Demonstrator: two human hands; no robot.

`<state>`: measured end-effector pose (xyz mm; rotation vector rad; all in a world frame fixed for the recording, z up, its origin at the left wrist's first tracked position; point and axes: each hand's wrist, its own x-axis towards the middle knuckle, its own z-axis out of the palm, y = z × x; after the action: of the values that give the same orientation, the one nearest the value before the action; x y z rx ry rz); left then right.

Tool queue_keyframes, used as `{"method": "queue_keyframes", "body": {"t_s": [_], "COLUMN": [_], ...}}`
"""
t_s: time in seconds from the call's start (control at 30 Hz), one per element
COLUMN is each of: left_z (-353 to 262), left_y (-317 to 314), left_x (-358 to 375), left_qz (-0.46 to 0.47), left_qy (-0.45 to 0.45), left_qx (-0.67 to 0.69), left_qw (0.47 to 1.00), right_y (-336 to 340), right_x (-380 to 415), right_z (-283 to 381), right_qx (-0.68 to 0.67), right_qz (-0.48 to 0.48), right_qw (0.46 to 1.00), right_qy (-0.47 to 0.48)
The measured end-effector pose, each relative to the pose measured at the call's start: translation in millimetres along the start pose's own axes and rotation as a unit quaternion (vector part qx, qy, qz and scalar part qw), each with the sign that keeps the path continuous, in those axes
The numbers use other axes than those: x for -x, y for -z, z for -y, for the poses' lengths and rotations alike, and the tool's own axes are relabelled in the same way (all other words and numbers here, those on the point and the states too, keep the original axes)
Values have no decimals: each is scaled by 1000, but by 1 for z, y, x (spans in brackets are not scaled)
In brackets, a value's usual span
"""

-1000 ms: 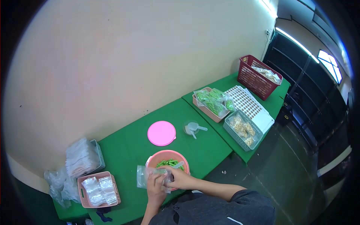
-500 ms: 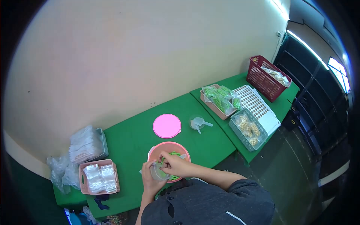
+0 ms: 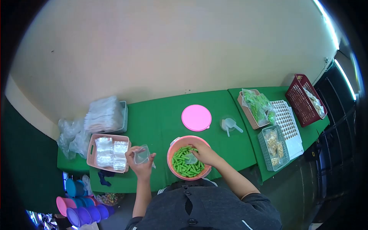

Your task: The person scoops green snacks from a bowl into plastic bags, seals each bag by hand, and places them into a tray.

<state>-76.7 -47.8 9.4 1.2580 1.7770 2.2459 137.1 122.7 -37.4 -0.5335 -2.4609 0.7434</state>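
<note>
My left hand [image 3: 141, 165] is closed around a clear plastic cup [image 3: 142, 154], raised left of the pink tub. A small pale piece sticks out beside the palm. My right hand [image 3: 205, 154] reaches over the right rim of the tub [image 3: 171, 165], its fingers closed at a clear plastic scoop [image 3: 190, 158]. The scoop rests among many short green pieces [image 3: 183, 168], whose exact kind I cannot make out. Part of the grip on the scoop is hidden by the fingers.
A pink lid [image 3: 196, 117] and more clear scoops [image 3: 230, 123] lie behind the tub. Left are a basket of small plastic bags [image 3: 90, 155] and stacked bags [image 3: 102, 115]. Right stand baskets of filled bags [image 3: 264, 143], a sticker sheet [image 3: 286, 119] and a maroon basket [image 3: 297, 101].
My left hand has moved left, away from the tub, carrying the cup. My right hand has left the cup and gone down to the scoop in the tub. The view has turned.
</note>
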Motion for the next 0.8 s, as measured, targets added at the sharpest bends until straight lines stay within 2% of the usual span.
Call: {"method": "queue_keyframes", "body": {"t_s": [0.03, 0.07, 0.1, 0.13, 0.2, 0.23, 0.3, 0.33, 0.4, 0.43, 0.5, 0.53, 0.67, 0.73, 0.8], "left_z": [0, 0, 1, 2, 2, 0, 2, 6, 9, 9, 9, 12, 23, 36, 55], "left_y": [0, 1, 2, 2, 1, 0, -2, -2, -6, -10, -13, -15, -19, -21, -23], "left_x": [-3, -4, -3, -2, -4, -5, -3, -1, 1, 3, 9, 12, 18, 26, 38], "left_qz": [-8, -16, -19, 0, 19, 31, 43, 51, 57, 73, 92, 120, 165, 164, 163], "left_qy": [1, 1, 3, 29, 56, 77, 107, 111, 118, 122, 128, 129, 151, 144, 136], "left_qx": [-10, -20, -22, -41, -59, -88, -116, -120, -123, -124, -126, -131, -145, -165, -185], "left_qw": [1000, 1000, 1000, 999, 997, 993, 987, 985, 984, 982, 979, 976, 964, 962, 959], "right_y": [-9, -13, -15, -16, -17, -18, -20, -15, -2, -6, -27, -37, -57, -47, -41], "right_x": [10, 18, 19, 16, 10, 9, 9, 4, -14, -16, -13, -6, 3, -6, -5], "right_z": [-5, -7, -5, -5, -4, -6, -8, 0, 23, 18, -9, -27, -48, -46, -45], "right_qx": [-3, 116, 232, 232, 203, 203, 278, 277, 419, 416, 457, 456, 377, 314, 284], "right_qz": [5, 118, 226, 227, 337, 341, 154, 161, 186, 191, 264, 227, 237, 298, 336], "right_qw": [1000, 985, 941, 941, 904, 902, 942, 941, 889, 889, 849, 860, 895, 899, 895], "right_qy": [0, -50, -97, -95, -169, -170, -104, -106, -2, -2, 14, 44, 3, -71, -71]}}
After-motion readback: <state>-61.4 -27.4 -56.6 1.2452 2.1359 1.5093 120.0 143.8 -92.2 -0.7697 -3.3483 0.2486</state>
